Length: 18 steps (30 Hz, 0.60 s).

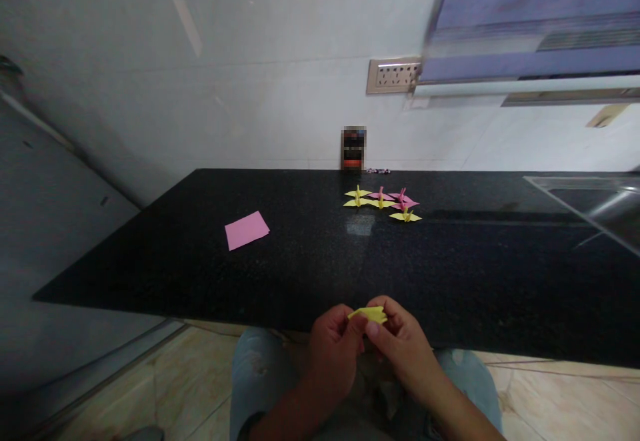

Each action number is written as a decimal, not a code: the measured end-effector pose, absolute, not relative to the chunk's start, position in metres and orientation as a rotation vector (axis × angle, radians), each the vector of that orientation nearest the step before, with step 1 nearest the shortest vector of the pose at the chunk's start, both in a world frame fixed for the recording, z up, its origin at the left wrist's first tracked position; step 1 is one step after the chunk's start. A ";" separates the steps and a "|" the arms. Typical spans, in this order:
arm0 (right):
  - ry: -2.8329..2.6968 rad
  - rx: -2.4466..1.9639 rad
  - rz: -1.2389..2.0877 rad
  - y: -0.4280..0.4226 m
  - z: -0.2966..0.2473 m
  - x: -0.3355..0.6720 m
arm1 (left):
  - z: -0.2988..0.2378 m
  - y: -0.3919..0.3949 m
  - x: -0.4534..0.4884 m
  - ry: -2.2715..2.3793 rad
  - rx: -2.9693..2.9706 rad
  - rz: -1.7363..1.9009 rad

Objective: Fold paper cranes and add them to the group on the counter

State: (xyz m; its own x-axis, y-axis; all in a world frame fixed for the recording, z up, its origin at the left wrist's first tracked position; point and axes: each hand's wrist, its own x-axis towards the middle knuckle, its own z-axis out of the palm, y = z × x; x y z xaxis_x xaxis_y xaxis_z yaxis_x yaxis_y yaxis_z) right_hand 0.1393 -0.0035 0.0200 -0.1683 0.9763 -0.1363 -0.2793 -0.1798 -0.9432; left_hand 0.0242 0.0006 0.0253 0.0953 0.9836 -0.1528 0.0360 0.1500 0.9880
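Observation:
A small folded yellow paper (369, 314) is pinched between both of my hands just in front of the black counter's near edge. My left hand (333, 347) grips its left end with curled fingers. My right hand (400, 344) holds its right end, thumb on top. Several finished paper cranes (383, 202), yellow and pink, stand in a cluster far back on the counter (300, 261). A flat pink paper square (247, 229) lies on the counter to the left, out of reach of either hand.
A sink (595, 207) is set into the counter at the right. A dark blurred box (353, 149) stands against the back wall under a socket plate (393, 75). A cabinet (540, 34) hangs at upper right. My knees in jeans show below.

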 end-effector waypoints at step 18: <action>-1.113 -1.146 1.454 0.008 0.016 0.152 | 0.019 0.002 0.027 1.078 0.927 1.062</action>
State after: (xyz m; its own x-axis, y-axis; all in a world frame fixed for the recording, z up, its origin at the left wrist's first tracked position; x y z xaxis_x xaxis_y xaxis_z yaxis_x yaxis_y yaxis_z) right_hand 0.1519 0.0081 0.0157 -0.1182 0.9847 -0.1276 -0.1339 -0.1432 -0.9806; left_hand 0.0272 0.0018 0.0186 0.1257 0.9676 -0.2190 -0.2042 0.2413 0.9487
